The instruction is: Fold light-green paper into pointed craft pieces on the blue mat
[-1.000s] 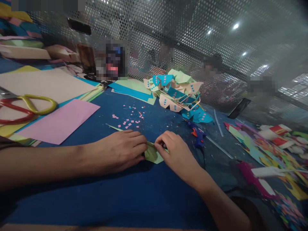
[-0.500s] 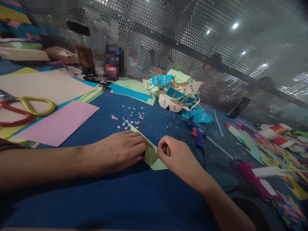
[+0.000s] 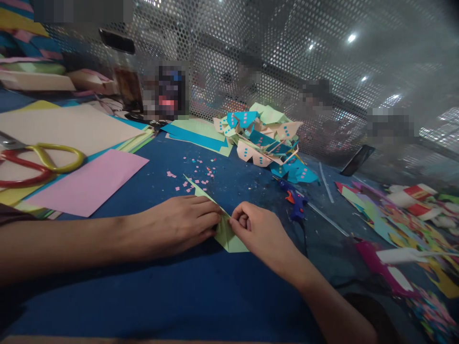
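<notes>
A folded light green sheet of paper (image 3: 228, 239) lies on the blue tabletop in the middle of the head view, with a narrow point sticking out at its far left end. My left hand (image 3: 191, 217) rests over its left part, fingers together and curled down onto it, holding it. At the creased edge, my right hand (image 3: 256, 224) pinches the paper between thumb and bent forefinger, the other fingers folded in. Both hands cover much of the paper.
Red-and-yellow-handled scissors (image 3: 59, 159) and a pink sheet (image 3: 95, 184) lie left. Folded paper pieces with small coloured squares (image 3: 263, 138) are piled at the back. A purple glue gun (image 3: 297, 203) lies right of my hands, near paper scraps (image 3: 401, 215). Tiny pink cuttings (image 3: 204, 181) lie beyond.
My right hand has shifted slightly left along the edge of the green paper, nearer my left hand. The left hand stays almost where it was.
</notes>
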The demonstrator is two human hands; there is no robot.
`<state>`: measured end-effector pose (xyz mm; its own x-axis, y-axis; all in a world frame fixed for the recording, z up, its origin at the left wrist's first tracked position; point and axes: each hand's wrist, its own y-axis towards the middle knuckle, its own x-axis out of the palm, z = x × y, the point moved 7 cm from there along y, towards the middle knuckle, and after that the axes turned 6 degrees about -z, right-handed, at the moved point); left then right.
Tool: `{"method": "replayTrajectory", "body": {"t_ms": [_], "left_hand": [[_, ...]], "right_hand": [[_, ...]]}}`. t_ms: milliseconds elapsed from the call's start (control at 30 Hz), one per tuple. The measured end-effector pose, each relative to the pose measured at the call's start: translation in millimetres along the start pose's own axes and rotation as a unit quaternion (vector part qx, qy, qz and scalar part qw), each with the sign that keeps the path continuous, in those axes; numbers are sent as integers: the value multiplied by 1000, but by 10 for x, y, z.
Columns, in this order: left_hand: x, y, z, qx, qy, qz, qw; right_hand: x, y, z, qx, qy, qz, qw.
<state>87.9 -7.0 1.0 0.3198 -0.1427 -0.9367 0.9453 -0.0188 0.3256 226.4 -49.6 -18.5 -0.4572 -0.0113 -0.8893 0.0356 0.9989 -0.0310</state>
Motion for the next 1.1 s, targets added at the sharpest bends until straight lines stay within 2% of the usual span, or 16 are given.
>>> {"method": "replayTrajectory", "body": {"t_ms": [67, 600, 833, 1100], "left_hand": [[41, 3, 7, 13, -3, -27, 1000], [86, 1, -37, -9, -26, -46, 999], [24, 16, -27, -1, -25, -14, 1000], [-17, 15, -30, -3, -16, -14, 1000]], "right_hand": [[-3, 0, 0, 1, 1, 3, 1000], [-30, -19, -37, -5, -28, 15, 999], [-26, -3, -114, -87, 8, 16, 996], [-24, 2, -111, -95, 6, 8, 995]]}}
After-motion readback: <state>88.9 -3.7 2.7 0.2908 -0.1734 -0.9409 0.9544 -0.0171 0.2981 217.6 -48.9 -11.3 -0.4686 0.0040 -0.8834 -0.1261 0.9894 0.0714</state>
